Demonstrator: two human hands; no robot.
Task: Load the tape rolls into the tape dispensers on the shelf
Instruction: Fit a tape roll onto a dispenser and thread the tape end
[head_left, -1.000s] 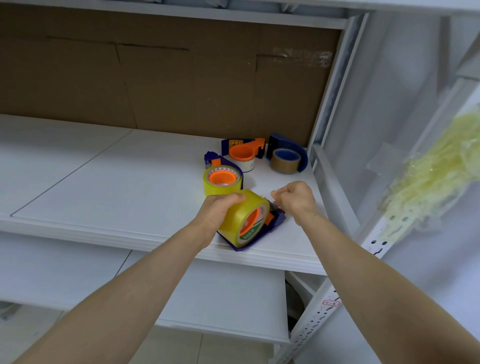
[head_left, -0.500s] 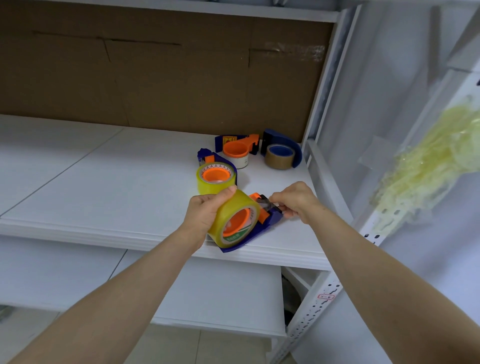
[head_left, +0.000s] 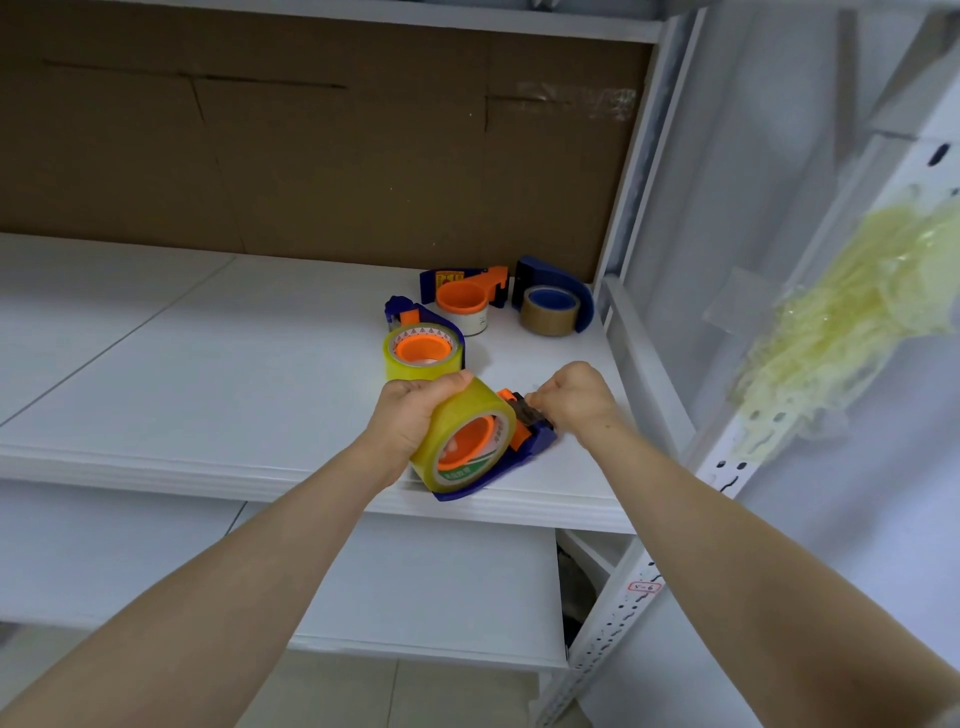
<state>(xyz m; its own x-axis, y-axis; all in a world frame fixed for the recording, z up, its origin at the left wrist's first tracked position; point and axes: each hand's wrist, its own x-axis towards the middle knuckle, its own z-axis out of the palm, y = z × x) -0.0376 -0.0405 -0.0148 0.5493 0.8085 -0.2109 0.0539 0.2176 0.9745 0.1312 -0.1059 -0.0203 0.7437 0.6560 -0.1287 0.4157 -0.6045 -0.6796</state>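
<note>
A yellow clear tape roll (head_left: 457, 415) sits on the orange hub of a blue dispenser (head_left: 519, 457) at the front edge of the white shelf (head_left: 208, 374). My left hand (head_left: 410, 415) grips the roll from the left. My right hand (head_left: 576, 400) pinches something small at the dispenser's cutter end; its fingertips are hidden. Behind stand a second yellow roll in a blue dispenser (head_left: 422, 349), a white roll with an orange hub in a dispenser (head_left: 463, 306) and a brown roll in a blue dispenser (head_left: 551, 309).
A brown cardboard sheet (head_left: 311, 156) backs the shelf. A white upright post (head_left: 644, 218) bounds it on the right. A wad of crumpled yellowish tape (head_left: 841, 332) sticks to the perforated post at the right. A lower shelf (head_left: 415, 587) lies beneath.
My right hand has shifted slightly toward the dispenser's cutter end. My left hand keeps its grip on the roll, and the dispenser stays near the shelf's front edge.
</note>
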